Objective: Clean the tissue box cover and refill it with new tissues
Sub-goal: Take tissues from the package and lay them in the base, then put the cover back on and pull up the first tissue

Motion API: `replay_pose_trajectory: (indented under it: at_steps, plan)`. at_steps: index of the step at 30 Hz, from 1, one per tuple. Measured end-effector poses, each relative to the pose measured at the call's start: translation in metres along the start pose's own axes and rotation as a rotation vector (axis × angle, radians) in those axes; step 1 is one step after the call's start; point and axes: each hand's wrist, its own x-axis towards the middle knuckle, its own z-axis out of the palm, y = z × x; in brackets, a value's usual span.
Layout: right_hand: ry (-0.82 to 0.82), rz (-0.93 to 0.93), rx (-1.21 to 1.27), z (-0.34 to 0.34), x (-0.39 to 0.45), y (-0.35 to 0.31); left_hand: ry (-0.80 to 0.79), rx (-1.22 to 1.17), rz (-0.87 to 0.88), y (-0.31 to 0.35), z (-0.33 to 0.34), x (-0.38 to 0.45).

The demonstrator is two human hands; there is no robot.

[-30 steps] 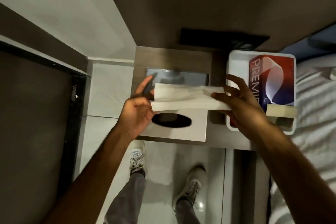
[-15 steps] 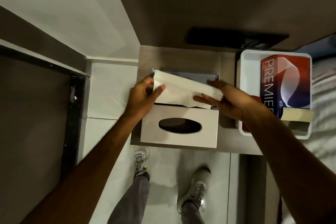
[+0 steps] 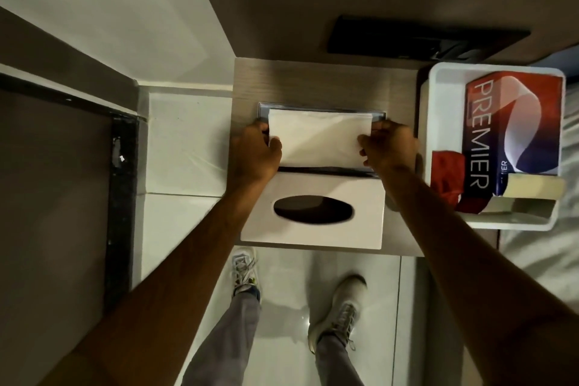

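Note:
A white stack of tissues (image 3: 318, 138) lies flat over the shiny base plate (image 3: 377, 114) of the tissue box. My left hand (image 3: 255, 152) grips the stack's left end and my right hand (image 3: 388, 146) grips its right end. The white tissue box cover (image 3: 313, 236), with a dark oval slot on top, stands just in front of the stack, near the small wooden table's (image 3: 313, 81) front edge.
A white tray (image 3: 438, 97) at the table's right end holds a red and blue PREMIER tissue pack (image 3: 513, 122), a red cloth (image 3: 448, 169) and a pale sponge (image 3: 532, 186). A bed lies to the right. My feet stand on the glossy floor below.
The tissue stack was held tilted above the cover; it has moved back and down and now lies flat over the base plate, with a hand at each end.

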Motion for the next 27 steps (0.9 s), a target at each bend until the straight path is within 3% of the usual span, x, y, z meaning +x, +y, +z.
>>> replay_pose_trajectory:
  at_steps: [6, 9, 14, 16, 19, 21, 27]
  plan:
    - [0.16, -0.177, -0.306, 0.001, -0.009, 0.002, -0.006, -0.005, 0.058, 0.006, -0.006, -0.01]
    - [0.193, -0.245, -0.305, -0.005, -0.021, -0.004, 0.006, 0.015, 0.079, 0.012, -0.013, -0.019]
    - [0.246, -0.401, -0.239, -0.027, -0.049, 0.01, 0.187, -0.085, 0.024, -0.005, -0.029, -0.058]
    - [0.201, -0.338, -0.203, -0.031, -0.07, 0.036, 0.159, -0.079, -0.083, -0.024, -0.029, -0.08]
    - [0.054, -0.102, -0.17, -0.023, -0.102, 0.077, -0.073, -0.104, -0.237, -0.044, -0.022, -0.101]
    - [0.005, -0.08, -0.185, -0.013, -0.115, 0.096, -0.163, -0.113, -0.275, -0.047, -0.016, -0.108]
    - [0.064, -0.059, -0.092, 0.004, -0.121, 0.102, -0.064, -0.105, -0.261, -0.035, 0.001, -0.117]
